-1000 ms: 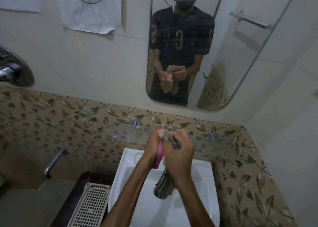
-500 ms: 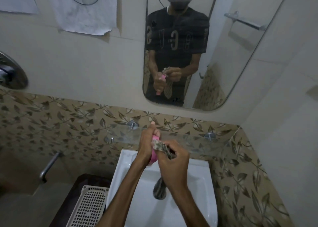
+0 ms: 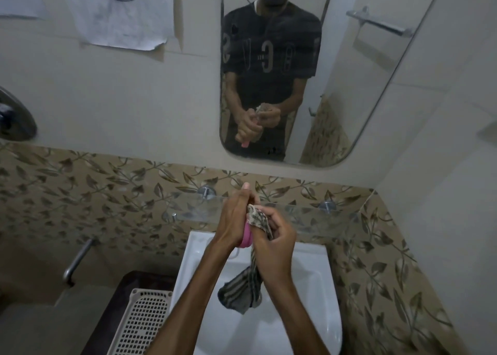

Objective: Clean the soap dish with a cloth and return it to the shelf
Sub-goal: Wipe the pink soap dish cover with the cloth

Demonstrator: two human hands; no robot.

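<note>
Since the earlier frame, both hands have dropped slightly toward the basin (image 3: 309, 327). Left hand (image 3: 234, 220) grips the pink dish (image 3: 247, 237), held on edge above the basin, just in front of the glass shelf (image 3: 322, 217). Right hand (image 3: 274, 243) pinches the striped cloth (image 3: 256, 219) against the dish's upper edge; the cloth's tail hangs below the wrist. A white basket (image 3: 139, 325) sits left of the basin.
</note>
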